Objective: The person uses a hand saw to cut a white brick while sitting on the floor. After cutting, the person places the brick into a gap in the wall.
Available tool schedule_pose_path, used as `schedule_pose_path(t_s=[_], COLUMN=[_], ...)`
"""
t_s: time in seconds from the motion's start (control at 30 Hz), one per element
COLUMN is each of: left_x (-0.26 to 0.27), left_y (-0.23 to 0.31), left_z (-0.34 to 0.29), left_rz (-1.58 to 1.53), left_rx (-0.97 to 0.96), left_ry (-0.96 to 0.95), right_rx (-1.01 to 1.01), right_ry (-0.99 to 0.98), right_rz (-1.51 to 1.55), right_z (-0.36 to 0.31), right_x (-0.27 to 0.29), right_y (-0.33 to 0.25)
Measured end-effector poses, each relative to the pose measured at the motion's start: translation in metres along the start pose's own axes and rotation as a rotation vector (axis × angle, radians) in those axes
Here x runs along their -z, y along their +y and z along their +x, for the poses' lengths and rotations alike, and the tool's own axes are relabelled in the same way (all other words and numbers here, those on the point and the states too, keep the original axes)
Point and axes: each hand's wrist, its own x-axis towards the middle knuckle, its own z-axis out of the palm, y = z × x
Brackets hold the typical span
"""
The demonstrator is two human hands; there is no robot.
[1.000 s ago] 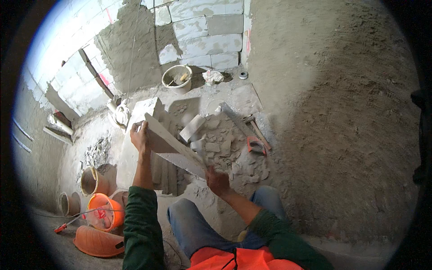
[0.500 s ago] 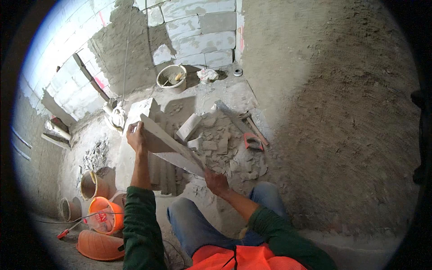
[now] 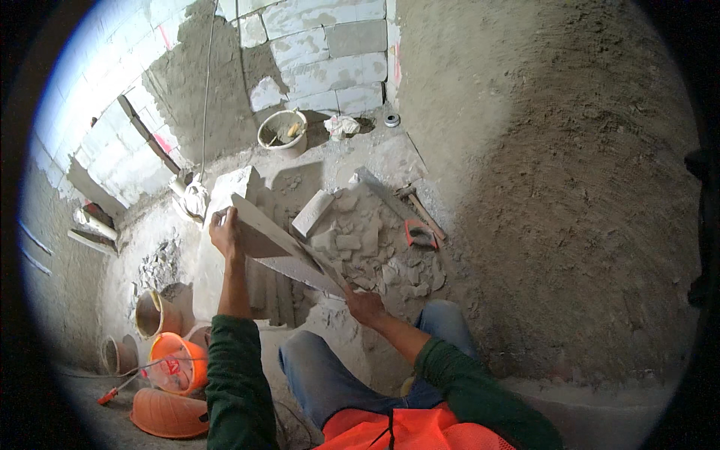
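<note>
A pale, thin flat slab [image 3: 270, 234] stands tilted on edge, running from upper left to lower right before me. My left hand [image 3: 224, 231] is closed around its far upper end, thumb and fingers gripping the edge. At the near end, my right hand [image 3: 365, 307] is closed on a thin grey blade-like strip [image 3: 324, 264] that lies along the slab's edge. Its grip end is hidden in my fist, so its exact kind cannot be made out. Just beneath is a white block face [image 3: 300, 274], partly covered by the slab.
Broken rubble [image 3: 375, 240] and a pale block [image 3: 313, 213] lie ahead. Right of them are a red-handled handsaw [image 3: 421, 235] and a hammer [image 3: 424, 211]. A mortar bucket [image 3: 283, 135] stands by the far wall. Left are an orange bucket [image 3: 178, 363] and an orange tub [image 3: 166, 413].
The grey strip now shows more clearly along the slab's edge, by my right hand, which has shifted slightly right. My left hand keeps its hold at the far end.
</note>
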Motion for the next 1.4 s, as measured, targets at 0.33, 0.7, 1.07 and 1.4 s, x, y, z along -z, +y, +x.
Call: schedule_pose_path(t_s=[0.33, 0.7, 1.07, 1.4], left_x=[-0.001, -0.004, -0.001, 0.036], left_y=[0.003, 0.003, 0.029, 0.012], left_z=[-0.001, 0.0, -0.02, -0.093], left_rz=[0.006, -0.005, 0.062, -0.085], left_rx=[0.006, 0.048, 0.009, -0.105], left_ry=[0.012, -0.021, 0.035, -0.022], right_rx=[0.039, -0.018, -0.008, -0.025], right_ry=[0.479, 0.295, 0.157, 0.428], right_rz=[0.162, 0.132, -0.074, 0.097], right_z=[0.021, 0.026, -0.022, 0.014], right_x=[0.045, 0.043, -0.005, 0.058], right_y=[-0.023, -0.015, 0.005, -0.029])
